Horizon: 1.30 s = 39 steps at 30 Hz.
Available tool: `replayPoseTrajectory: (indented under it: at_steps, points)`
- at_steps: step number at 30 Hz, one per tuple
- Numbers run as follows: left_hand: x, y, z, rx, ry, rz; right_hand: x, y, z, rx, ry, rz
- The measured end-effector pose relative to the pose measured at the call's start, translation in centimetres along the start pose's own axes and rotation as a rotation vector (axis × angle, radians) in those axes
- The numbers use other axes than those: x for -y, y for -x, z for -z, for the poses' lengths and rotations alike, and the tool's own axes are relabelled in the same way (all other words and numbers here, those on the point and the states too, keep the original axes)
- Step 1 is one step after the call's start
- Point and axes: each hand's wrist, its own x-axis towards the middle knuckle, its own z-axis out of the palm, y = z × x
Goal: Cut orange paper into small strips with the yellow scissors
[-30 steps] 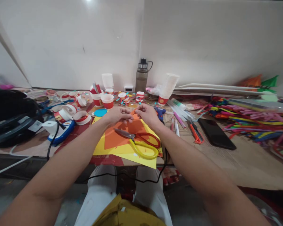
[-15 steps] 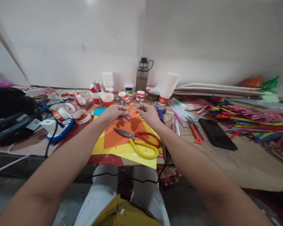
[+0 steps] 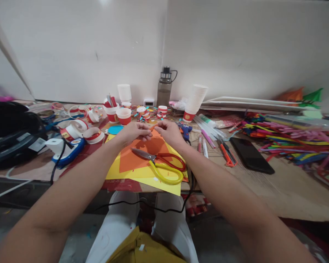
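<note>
My left hand (image 3: pixel 136 133) and my right hand (image 3: pixel 170 133) are close together above a stack of craft paper. Between their fingertips is a small piece of orange paper (image 3: pixel 152 128), pinched from both sides and mostly covered by the fingers. Below them lies an orange sheet (image 3: pixel 130 160) on top of yellow sheets (image 3: pixel 113 172). Scissors (image 3: pixel 152 157) with one red and one yellow handle rest on the paper, blades pointing left, just under my wrists. A light blue paper disc (image 3: pixel 115 129) is left of my left hand.
Paper cups (image 3: pixel 124 117), cut cup rings (image 3: pixel 93 136) and a water bottle (image 3: pixel 164 89) stand behind and left. Right are a blue glue gun (image 3: pixel 185 130), markers (image 3: pixel 205 148), a cutter (image 3: pixel 229 155), a phone (image 3: pixel 251 155) and pipe cleaners (image 3: pixel 287 138). A black cord (image 3: pixel 192 182) hangs over the edge.
My hands have drawn slightly closer together, and less of the orange piece shows between the fingers. The whole view has shifted slightly; the scissors and sheets stay in place.
</note>
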Motion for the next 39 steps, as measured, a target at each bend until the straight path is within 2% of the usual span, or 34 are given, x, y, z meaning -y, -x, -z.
replayPoseTrajectory:
  at_steps: [6,10,13,17,22,32,39]
  points:
    - [-0.3,-0.2,0.4,-0.01,0.051,0.019,-0.6,-0.3,0.0,0.031,-0.277,-0.201]
    - [-0.3,0.0,0.1,0.021,0.087,0.009,-0.2,-0.1,0.0,0.035,-0.381,-0.267]
    - [-0.3,0.2,-0.3,0.019,0.054,-0.074,0.1,-0.1,0.0,0.029,-0.394,-0.261]
    - [-0.5,0.4,-0.7,-0.07,0.051,-0.195,0.3,0.1,-0.1,0.04,-0.411,-0.219]
    - [-0.6,0.4,-1.2,-0.134,0.141,-0.258,0.4,0.3,-0.3,0.059,-0.301,-0.156]
    - [-0.2,0.1,-1.9,-0.068,0.457,-0.192,2.0,0.9,-0.5,0.06,-0.551,-0.283]
    - [-0.7,0.4,-2.6,-0.104,0.534,-0.176,1.8,1.0,-0.8,0.026,-0.498,-0.241]
